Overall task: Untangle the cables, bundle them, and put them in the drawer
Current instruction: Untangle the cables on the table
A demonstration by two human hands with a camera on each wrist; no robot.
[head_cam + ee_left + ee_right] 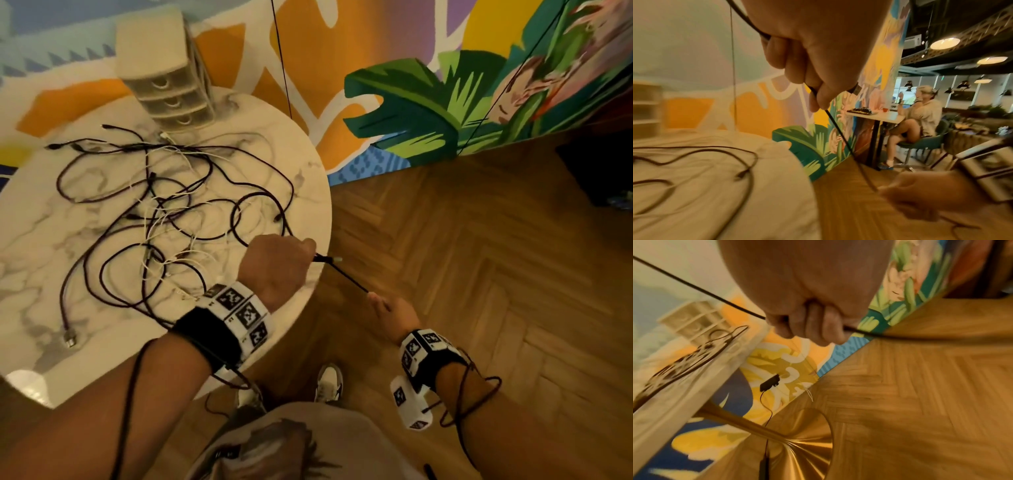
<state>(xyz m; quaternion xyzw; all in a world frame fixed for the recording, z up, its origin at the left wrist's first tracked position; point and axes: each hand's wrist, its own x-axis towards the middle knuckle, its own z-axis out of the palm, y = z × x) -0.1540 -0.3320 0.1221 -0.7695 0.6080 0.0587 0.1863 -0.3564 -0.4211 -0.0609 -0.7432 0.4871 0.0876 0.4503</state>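
A tangle of black and white cables [164, 212] sprawls over the round marble table [308, 178]. At the table's right edge my left hand [277, 263] grips one black cable [342, 274] near its plug; the left wrist view shows the fingers [818, 56] curled round it and the metal plug [856, 89] poking out. The cable runs taut down to my right hand [387, 306], which holds it over the floor, fingers [812, 321] curled round the cable [705, 292]. A small beige drawer unit [164, 75] stands at the table's far edge, drawers closed.
A painted mural wall runs behind the table. Herringbone wood floor [479, 274] lies to the right. The table's brass pedestal base [803, 447] stands below. A person [920, 116] sits at another table far off. My shoes [329, 380] are beside the table.
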